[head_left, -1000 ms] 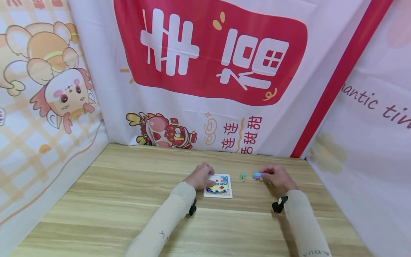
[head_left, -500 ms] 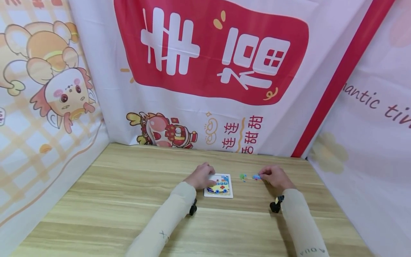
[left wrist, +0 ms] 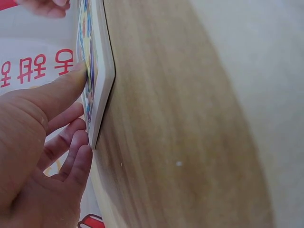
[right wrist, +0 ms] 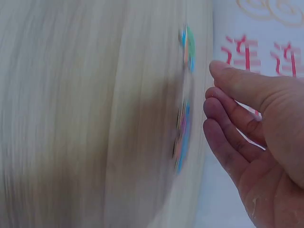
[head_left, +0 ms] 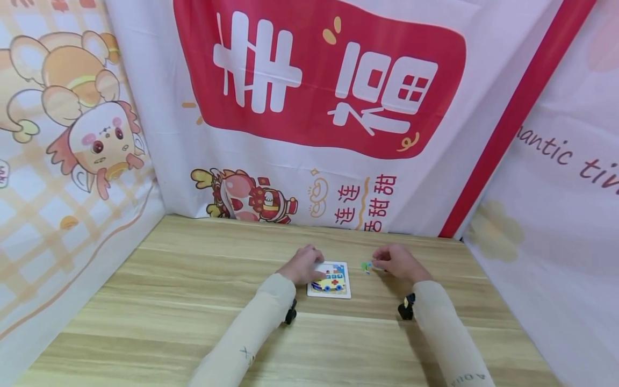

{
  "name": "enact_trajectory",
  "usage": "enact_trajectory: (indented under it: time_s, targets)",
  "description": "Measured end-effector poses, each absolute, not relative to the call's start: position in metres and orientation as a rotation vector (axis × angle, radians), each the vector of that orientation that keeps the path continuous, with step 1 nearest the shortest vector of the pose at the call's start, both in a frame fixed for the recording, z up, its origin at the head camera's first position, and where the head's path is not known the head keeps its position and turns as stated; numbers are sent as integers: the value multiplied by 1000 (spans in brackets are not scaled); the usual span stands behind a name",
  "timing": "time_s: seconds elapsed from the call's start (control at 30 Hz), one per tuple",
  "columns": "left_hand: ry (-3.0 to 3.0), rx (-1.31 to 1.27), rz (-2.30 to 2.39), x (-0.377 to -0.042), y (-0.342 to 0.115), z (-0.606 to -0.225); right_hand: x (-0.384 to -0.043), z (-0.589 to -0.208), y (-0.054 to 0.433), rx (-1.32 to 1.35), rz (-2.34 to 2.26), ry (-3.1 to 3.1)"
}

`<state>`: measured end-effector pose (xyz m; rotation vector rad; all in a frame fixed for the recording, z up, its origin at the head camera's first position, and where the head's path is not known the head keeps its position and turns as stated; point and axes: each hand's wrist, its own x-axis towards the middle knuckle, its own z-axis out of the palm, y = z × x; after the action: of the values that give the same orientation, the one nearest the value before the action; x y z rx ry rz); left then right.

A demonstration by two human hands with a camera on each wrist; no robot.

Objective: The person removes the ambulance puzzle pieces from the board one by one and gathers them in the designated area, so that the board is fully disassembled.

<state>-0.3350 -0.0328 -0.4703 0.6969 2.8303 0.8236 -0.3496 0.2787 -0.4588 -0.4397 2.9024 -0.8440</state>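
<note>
A small square jigsaw board (head_left: 331,295) with a white rim and a yellow ambulance picture lies on the table. My left hand (head_left: 302,266) holds it at its left side, thumb (left wrist: 71,85) on the picture and the other fingertips along the edge. To the right of the board lies a green jigsaw piece (head_left: 365,266). My right hand (head_left: 399,262) hovers beside that piece, fingers loosely bent and holding nothing. Beneath this hand, in the right wrist view, are the green piece (right wrist: 191,45) and a blue and purple jigsaw piece (right wrist: 184,135); the hand mostly covers the latter in the head view.
The wood-grain table (head_left: 193,322) ends at a hanging white cloth with a red printed panel (head_left: 314,80) at the back. Printed cloths also stand at the left (head_left: 72,188) and right (head_left: 546,226).
My right hand has come off the blue and purple piece and moved left toward the green one. The left hand and board have stayed in place.
</note>
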Motion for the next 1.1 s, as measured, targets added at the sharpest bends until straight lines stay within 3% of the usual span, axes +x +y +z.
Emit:
enact_trajectory:
  time_s: [0.53,1.1]
  targets:
    - [2828,688,798,-337,-32,-471,-351,-441,197,-803,-602,2752]
    - [2831,685,747,-336,-30,-465,-353,-441,187,-658,-601,2749]
